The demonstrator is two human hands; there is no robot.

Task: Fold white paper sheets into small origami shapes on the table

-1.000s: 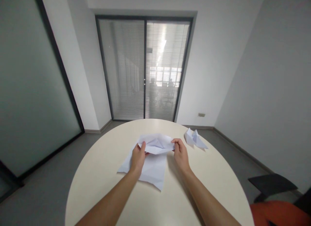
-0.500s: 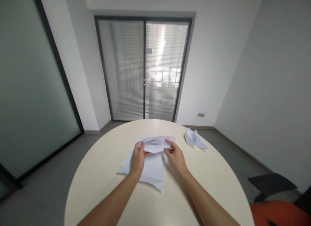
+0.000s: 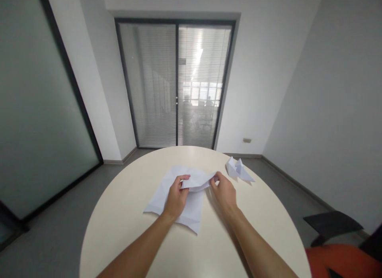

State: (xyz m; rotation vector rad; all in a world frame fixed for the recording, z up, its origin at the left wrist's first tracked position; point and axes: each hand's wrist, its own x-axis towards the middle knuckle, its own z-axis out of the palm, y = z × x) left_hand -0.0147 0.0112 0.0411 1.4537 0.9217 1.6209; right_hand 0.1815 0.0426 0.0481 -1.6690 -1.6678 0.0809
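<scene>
Both hands are drawing closer: left hand (image 3: 176, 197) and right hand (image 3: 225, 191) each pinching the folded paper (image 3: 195, 181) at frame centre, its raised flap spanning between both grips.

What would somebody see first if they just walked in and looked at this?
Two bare hands in the middle of a round cream table: the left hand and the right hand pinch a folded piece of paper between them, above a creased white sheet lying flat. A small folded paper shape sits to the right, and a glass door with blinds stands behind.
</scene>
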